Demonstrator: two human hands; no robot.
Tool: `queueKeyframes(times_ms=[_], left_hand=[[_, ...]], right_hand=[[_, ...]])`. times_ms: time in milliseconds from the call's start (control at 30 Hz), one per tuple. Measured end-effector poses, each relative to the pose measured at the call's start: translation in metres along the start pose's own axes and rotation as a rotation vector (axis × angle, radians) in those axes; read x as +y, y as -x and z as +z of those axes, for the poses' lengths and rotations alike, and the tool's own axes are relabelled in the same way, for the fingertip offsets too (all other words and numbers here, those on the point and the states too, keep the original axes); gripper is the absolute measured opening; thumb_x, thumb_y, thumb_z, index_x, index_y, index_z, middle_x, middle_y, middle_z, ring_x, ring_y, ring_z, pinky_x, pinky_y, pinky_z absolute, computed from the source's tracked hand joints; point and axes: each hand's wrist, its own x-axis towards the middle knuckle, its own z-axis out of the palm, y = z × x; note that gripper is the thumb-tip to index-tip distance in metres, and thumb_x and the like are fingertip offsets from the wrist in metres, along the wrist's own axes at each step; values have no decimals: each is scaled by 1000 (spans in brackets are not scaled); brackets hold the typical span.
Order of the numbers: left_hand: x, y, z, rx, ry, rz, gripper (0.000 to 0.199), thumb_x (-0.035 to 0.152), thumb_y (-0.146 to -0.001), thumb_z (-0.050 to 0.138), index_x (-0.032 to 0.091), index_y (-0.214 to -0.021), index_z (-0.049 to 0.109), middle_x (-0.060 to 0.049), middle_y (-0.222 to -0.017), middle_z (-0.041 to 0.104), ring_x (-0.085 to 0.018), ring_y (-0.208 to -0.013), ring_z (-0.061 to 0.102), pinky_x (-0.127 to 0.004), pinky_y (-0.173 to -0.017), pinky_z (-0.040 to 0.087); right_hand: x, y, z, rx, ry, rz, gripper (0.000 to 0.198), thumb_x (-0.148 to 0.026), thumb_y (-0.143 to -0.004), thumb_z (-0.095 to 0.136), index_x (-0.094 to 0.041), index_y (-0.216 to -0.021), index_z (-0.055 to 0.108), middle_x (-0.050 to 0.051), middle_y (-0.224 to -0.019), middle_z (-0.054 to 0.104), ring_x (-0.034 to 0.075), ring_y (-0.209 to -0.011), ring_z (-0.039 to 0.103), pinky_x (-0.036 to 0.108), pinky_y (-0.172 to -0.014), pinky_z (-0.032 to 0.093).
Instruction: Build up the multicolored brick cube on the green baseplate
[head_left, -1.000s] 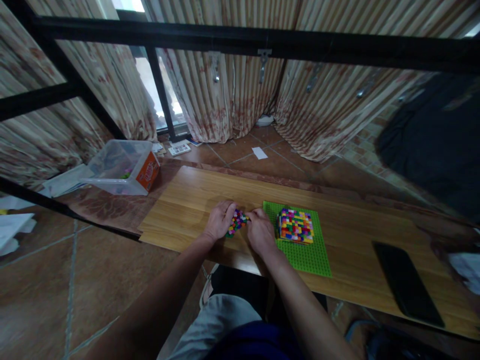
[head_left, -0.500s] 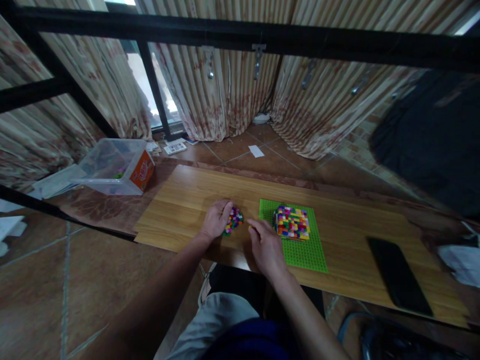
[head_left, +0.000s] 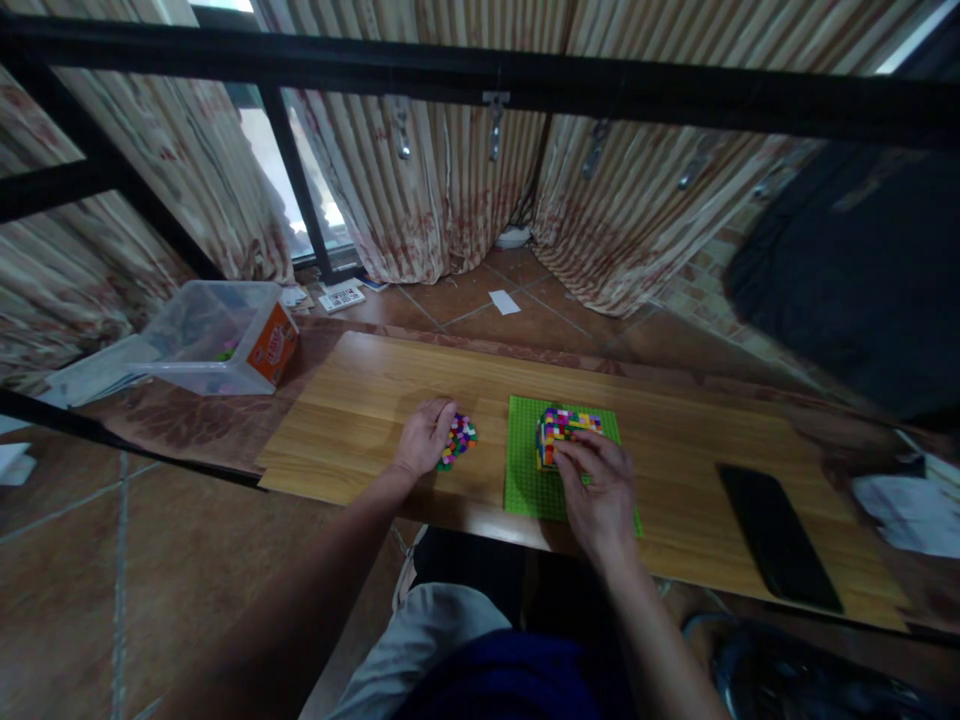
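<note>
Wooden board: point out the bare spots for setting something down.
On the wooden board, bare patches lie between the green baseplate and the black phone, and left of the left hand. It is crowded around the brick clump, brick block and right hand.

Right hand (head_left: 600, 490) covers the near side of the multicolour brick block (head_left: 559, 425), so what its grip holds can't be told. Left hand (head_left: 421, 440) hides part of the small brick cluster (head_left: 457, 440). Clear plastic bin (head_left: 217, 335): contents too blurred. Dark bag (head_left: 847, 270) cut off at right edge.
</note>
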Motion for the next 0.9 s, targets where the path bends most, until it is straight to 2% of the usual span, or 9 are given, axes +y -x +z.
queueKeyframes(times_ms=[133, 267, 500, 900], left_hand=[[0, 0, 0, 0, 2, 9, 41, 41, -97, 32, 22, -92, 68, -7, -100, 72, -20, -100, 65, -36, -95, 50], [-2, 0, 2, 5, 1, 3, 40, 40, -97, 33, 21, -92, 68, -8, -99, 72, -21, -99, 65, -37, -94, 50], [-3, 0, 2, -6, -8, 5, 38, 40, -97, 33, 21, -93, 66, -7, -98, 71, -20, -97, 64, -35, -93, 49], [-2, -1, 1, -16, -20, 7, 39, 40, -97, 33, 21, -92, 67, -7, -97, 71, -20, -96, 64, -35, -93, 50]], right_hand=[[10, 0, 7, 25, 62, 24, 19, -39, -86, 60, -27, -88, 76, 8, -114, 61, 25, -107, 50, 48, -93, 41], [12, 0, 9, 7, 27, 42, 18, -38, -85, 61, -28, -87, 76, 8, -119, 60, 26, -110, 48, 49, -95, 39], [9, -5, 8, 62, -53, 87, 18, -33, -85, 58, -26, -82, 75, 7, -116, 62, 24, -110, 51, 48, -95, 39], [5, -11, 2, 37, -107, 160, 15, -30, -83, 59, -22, -86, 72, 9, -114, 64, 25, -112, 55, 48, -98, 37]])
